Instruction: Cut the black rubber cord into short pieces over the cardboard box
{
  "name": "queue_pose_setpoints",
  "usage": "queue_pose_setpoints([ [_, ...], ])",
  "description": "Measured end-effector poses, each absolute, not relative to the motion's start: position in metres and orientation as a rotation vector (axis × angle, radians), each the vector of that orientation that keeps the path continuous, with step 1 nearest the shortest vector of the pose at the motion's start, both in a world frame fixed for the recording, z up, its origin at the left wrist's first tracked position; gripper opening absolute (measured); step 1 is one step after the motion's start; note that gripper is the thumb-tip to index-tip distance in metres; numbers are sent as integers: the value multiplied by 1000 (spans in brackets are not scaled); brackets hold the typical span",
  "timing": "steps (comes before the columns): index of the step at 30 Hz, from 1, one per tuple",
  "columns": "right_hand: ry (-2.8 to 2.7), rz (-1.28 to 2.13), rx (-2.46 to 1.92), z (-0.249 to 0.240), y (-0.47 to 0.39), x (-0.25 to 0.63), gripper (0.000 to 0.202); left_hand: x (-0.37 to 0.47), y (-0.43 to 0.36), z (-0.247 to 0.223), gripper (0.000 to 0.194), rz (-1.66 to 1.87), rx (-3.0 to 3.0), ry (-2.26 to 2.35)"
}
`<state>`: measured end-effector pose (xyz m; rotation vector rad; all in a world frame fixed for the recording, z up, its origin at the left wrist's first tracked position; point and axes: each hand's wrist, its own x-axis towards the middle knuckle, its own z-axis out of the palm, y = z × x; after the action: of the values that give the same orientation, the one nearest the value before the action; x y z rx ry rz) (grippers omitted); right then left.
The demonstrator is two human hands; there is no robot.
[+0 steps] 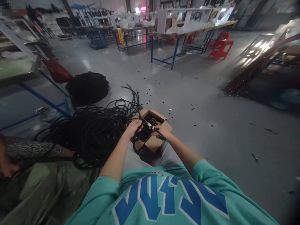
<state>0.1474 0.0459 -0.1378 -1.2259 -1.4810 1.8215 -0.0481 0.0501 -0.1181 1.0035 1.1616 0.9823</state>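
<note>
My left hand [135, 126] is closed around a black cable or tube [134, 142], which loops down below it. My right hand [162, 129] grips a slim black-and-white piece [151, 126] with a thin shiny part pointing up and left toward the left hand; its exact kind is too small to make out. Both hands are over an open cardboard box [153, 144], between my knees. Inside it lie many small black pieces [152, 119]. Left of the box spreads a large tangle of black tubing [93, 128], its loose ends reaching past the box's far edge.
A rounded black bundle [87, 87] lies beyond the tangle, near a blue-legged table [44, 98]. Another person's patterned sleeve [35, 147] is at left. Small black scraps [163, 102] dot the floor. Farther off are worktables [173, 36] and red stools [221, 47].
</note>
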Motion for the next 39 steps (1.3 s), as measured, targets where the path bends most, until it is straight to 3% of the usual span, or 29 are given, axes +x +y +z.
queue_pose_setpoints([
  [6, -1419, 1804, -1275, -155, 59, 141, 36, -55, 56, -123, 29, 1031, 885, 1166],
  [25, -1572, 1780, -1098, -117, -21, 181, 58, -18, -16, -74, 36, 1333, 860, 1181],
  [39, -1944, 1309, -1225, -71, -47, 185, 57, 2, -47, -54, 24, 1180, 1037, 1166],
])
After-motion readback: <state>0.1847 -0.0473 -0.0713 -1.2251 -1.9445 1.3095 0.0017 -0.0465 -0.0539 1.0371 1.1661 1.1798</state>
